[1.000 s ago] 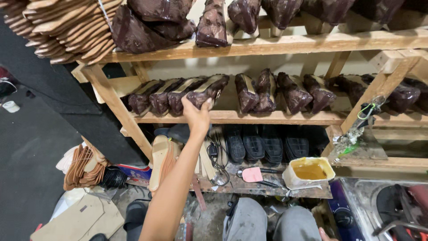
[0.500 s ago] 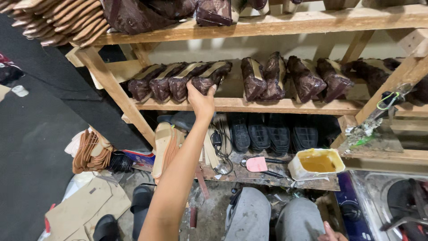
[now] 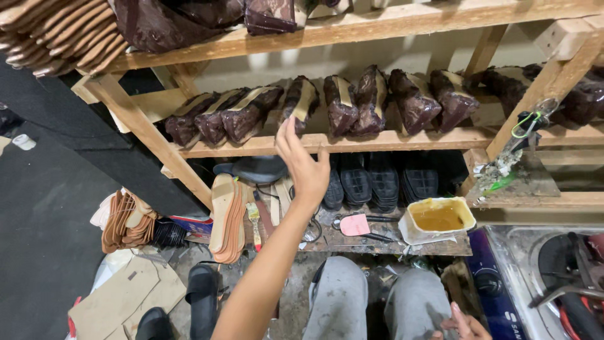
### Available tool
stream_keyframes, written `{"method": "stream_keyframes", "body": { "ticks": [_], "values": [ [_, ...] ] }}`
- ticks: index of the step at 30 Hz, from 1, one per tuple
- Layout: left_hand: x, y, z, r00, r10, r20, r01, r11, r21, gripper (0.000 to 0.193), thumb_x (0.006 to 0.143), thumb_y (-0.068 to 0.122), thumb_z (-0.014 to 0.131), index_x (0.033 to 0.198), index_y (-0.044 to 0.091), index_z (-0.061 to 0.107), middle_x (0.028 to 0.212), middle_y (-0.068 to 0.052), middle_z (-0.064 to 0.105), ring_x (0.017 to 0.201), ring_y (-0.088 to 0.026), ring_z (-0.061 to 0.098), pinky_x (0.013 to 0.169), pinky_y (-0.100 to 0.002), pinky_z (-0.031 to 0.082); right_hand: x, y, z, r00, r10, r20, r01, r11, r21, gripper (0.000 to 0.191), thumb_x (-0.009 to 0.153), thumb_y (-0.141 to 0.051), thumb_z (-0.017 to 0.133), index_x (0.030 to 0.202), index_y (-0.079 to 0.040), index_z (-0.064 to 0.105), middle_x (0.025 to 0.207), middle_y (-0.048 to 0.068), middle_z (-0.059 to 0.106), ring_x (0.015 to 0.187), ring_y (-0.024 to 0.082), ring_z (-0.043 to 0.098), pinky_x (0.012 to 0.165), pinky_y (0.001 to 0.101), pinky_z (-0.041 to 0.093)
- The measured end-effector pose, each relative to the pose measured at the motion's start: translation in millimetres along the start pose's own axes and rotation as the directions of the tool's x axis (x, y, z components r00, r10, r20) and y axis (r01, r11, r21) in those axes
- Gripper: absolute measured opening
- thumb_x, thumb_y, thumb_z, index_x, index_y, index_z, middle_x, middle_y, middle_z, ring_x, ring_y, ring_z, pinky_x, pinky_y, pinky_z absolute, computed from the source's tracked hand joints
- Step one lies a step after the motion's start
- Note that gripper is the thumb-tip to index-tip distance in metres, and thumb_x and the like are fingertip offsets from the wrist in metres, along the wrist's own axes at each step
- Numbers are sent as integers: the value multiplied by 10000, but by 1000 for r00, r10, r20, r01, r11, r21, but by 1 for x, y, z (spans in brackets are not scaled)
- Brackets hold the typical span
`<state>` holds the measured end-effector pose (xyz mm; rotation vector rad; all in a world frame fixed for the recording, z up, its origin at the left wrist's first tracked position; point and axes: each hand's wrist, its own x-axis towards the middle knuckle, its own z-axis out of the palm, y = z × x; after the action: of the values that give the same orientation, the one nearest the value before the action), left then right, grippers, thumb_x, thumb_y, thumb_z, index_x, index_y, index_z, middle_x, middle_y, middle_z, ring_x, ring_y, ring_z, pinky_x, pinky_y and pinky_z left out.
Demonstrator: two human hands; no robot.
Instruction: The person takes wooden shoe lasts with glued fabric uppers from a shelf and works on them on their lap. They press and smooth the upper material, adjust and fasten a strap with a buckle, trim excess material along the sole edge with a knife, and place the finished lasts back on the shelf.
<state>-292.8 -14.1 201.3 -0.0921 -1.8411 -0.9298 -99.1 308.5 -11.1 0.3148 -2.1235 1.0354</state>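
- Left hand (image 3: 303,165) raised with fingers spread, grasping nothing, just below the wrapped shoes (image 3: 296,104) on the middle shelf (image 3: 377,140).
- Right hand (image 3: 464,324) rests by the knee; grip unclear.
- Risk: a careless brush could knock the leaning shoes off the shelf edge.

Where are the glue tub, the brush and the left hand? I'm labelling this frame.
glue tub (image 3: 467,214): head view, right rim.
brush (image 3: 253,214): head view, bristle end.
left hand (image 3: 303,165): head view, palm.

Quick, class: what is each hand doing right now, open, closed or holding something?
Left hand: open, fingers spread, empty, in front of the middle shelf.
Right hand: only partly in view at the bottom edge; looks open and empty.
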Motion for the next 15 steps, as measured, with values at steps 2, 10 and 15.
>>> {"method": "stream_keyframes", "body": {
  "ticks": [2,10,15],
  "values": [
    [7,6,9,998,-67,6,67,997,49,917,730,-90,743,1532,-23,305,1440,-253,389,1372,-454,372,1170,-499,300,-3,5,0,999,-31,41,32,999,-27,650,760,-308,758,1357,-104,602,674,69,670,648,158,672,673,288,546],
    [32,-19,-15,995,-100,20,94,977,191,1065,626,-151,746,1571,19,284,1387,-244,366,1295,-440,396,1131,-511,340,1,47,12,610,760,222,-783,621,25,601,807,-297,729,1349,-71,600,707,116,679,660,199,686,676,319,559],
    [59,-42,-29,985,-89,147,52,969,241,728,698,65,828,1357,2,526,1196,-266,608,1127,-463,541,1011,-524,393,34,10,-1,527,806,270,-836,548,-4,573,837,-291,711,1344,-51,599,728,146,684,667,225,694,677,338,566]
  ]
}}
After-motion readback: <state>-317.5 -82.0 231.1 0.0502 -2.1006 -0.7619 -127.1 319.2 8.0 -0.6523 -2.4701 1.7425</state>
